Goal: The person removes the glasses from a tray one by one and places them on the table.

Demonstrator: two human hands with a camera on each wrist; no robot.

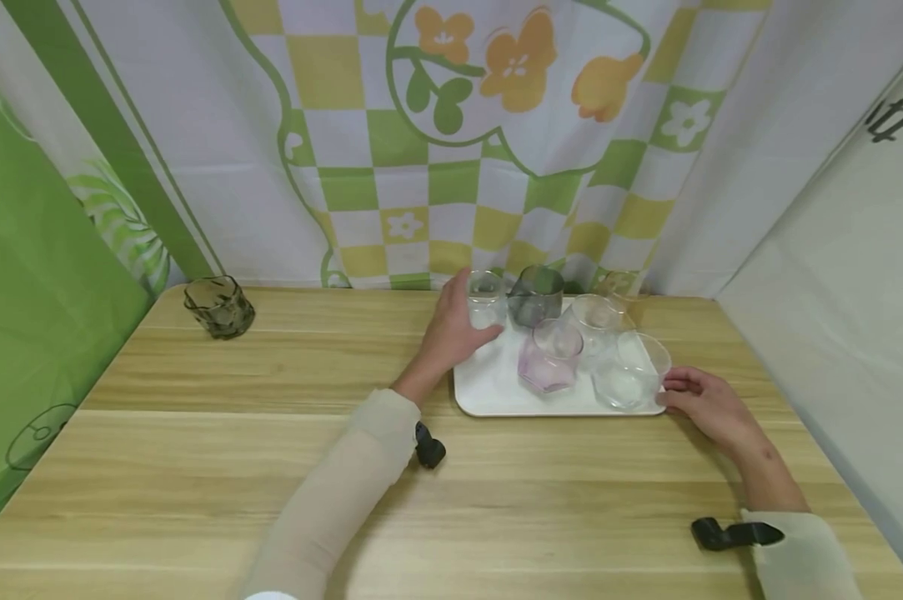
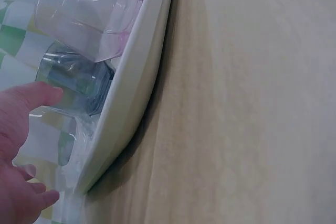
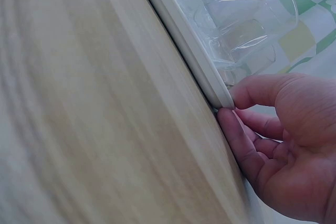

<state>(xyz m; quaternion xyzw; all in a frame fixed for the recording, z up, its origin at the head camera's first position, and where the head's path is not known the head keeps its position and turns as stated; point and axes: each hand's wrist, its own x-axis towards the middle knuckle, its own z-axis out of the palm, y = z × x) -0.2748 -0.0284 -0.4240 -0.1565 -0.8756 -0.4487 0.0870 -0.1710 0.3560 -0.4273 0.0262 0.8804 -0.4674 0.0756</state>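
The white tray (image 1: pixel 489 392) is resting near the back of the wood-grained tabletop (image 1: pixel 496 500), right of centre. The fingers of the right hand (image 1: pixel 714 408) are pinching its front right corner. The left hand (image 1: pixel 454 325) is lying beside the clear glass (image 1: pixel 487 312) at the tray's left end, its fingers spreading loosely, not clenching; whether they are touching that glass is hard to tell.

The tray is looking thin, stiff and smooth, probably light in itself, but the load is likely making it heavier and unsteady: its slick surface may be letting the glasses slide if it tips. Its low raised rim is offering the best hold, at both short ends. The glasses are looking hard and breakable, best taken low round the body.

Shapes are varying: a grey glass (image 1: pixel 536 296) is standing at the back, a pink-violet glass (image 1: pixel 547 375) is showing an angular base, and a wide clear tumbler (image 1: pixel 619 383) is standing near the pinched corner. A dark faceted glass (image 1: pixel 226 312) is standing well apart, at the tabletop's far left.
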